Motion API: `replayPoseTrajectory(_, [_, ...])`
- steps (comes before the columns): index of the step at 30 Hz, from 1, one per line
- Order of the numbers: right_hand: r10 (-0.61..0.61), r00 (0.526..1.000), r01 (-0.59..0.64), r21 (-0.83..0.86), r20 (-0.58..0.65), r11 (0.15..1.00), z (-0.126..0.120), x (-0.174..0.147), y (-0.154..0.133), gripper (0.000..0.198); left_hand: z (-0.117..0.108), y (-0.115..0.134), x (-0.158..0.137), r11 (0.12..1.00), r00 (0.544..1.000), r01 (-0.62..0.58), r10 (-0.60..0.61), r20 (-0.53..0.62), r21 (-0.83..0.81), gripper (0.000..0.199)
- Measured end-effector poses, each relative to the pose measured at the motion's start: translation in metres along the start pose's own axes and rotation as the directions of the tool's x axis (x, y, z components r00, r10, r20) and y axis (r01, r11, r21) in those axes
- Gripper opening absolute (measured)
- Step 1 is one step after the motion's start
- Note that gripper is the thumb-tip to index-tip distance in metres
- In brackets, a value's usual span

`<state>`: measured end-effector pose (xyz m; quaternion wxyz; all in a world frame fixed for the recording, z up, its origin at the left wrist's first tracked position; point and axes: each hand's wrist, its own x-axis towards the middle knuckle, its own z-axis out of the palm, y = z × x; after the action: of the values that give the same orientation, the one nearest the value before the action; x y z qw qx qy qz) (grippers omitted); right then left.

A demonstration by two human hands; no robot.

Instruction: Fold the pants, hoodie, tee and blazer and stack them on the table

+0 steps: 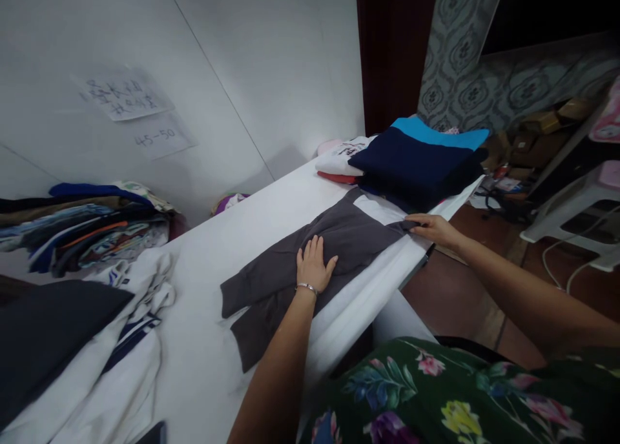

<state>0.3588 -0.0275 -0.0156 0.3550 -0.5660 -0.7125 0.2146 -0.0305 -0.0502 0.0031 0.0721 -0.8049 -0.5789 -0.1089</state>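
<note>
A dark grey long garment (356,234) lies spread on the white table, its two cuffed ends pointing left; I cannot tell whether they are legs or sleeves. Flat on the middle of the cloth rests my left hand (314,263), fingers stretched out and a silver bracelet at the wrist. At the garment's right end, by the table's front edge, my right hand (431,228) pinches a corner of the fabric between thumb and fingers. A white patch shows at that end between the garment's two corners.
Folded clothes, a navy and light blue one (416,153) on top, are stacked at the table's right end. White and dark clothes (140,295) lie at the left, beside another clothing pile (106,221). A white stool (576,199) stands right. Handwritten papers (126,99) hang on the wall.
</note>
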Motion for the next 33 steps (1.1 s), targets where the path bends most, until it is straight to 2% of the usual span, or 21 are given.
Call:
replayPoseTrajectory(4, [0.014,1.000,-0.014,-0.133,-0.004,0.991,-0.001,0.002,0.002,0.042,0.000,0.000,0.000,1.000,1.000,0.000,0.000,-0.006,-0.006,0.064])
replayPoseTrajectory(7, [-0.014,0.999,0.021,-0.195,0.037,0.981,-0.004,0.001,-0.003,0.042,0.000,0.000,0.000,1.000,1.000,0.002,-0.002,-0.005,-0.009,0.065])
replayPoseTrajectory(10, [-0.081,0.995,0.094,-0.238,0.063,0.967,-0.004,0.000,-0.012,0.033,0.000,0.000,0.000,1.000,1.000,0.004,-0.004,-0.004,-0.009,0.065])
replayPoseTrajectory(12, [-0.108,0.994,0.111,-0.301,0.029,0.947,-0.001,-0.001,-0.016,0.028,-0.001,0.000,0.000,1.000,1.000,0.003,-0.003,-0.004,-0.008,0.065])
replayPoseTrajectory(15, [-0.079,0.996,0.051,-0.436,-0.046,0.899,0.006,-0.001,-0.017,0.031,-0.001,0.000,0.000,1.000,1.000,0.004,-0.004,0.002,-0.011,0.065])
replayPoseTrajectory(18, [-0.035,0.998,0.003,-0.518,-0.052,0.855,0.012,0.000,-0.011,0.037,-0.002,0.001,0.000,1.000,1.000,0.004,-0.004,0.005,-0.013,0.065])
replayPoseTrajectory(21, [-0.056,0.998,0.044,-0.494,-0.009,0.868,0.011,0.001,-0.006,0.038,-0.001,0.000,-0.001,1.000,1.000,0.005,-0.005,0.001,-0.013,0.065])
replayPoseTrajectory(25, [-0.062,0.995,0.083,-0.315,0.077,0.945,0.000,-0.004,-0.007,0.032,0.001,0.000,0.000,1.000,1.000,0.001,-0.002,-0.012,-0.019,0.065])
replayPoseTrajectory(28, [-0.062,0.993,0.082,-0.215,0.099,0.973,-0.008,-0.012,-0.013,0.038,0.002,-0.001,0.000,1.000,1.000,0.001,-0.001,-0.015,-0.029,0.065])
replayPoseTrajectory(31, [-0.113,0.990,0.128,-0.190,0.087,0.974,-0.009,-0.015,-0.017,0.046,0.001,-0.001,0.000,1.000,1.000,0.002,-0.003,-0.010,-0.031,0.065])
replayPoseTrajectory(33, [-0.145,0.985,0.162,-0.209,0.093,0.964,-0.007,-0.011,-0.019,0.044,0.001,-0.001,0.000,1.000,1.000,0.003,-0.004,-0.010,-0.027,0.065])
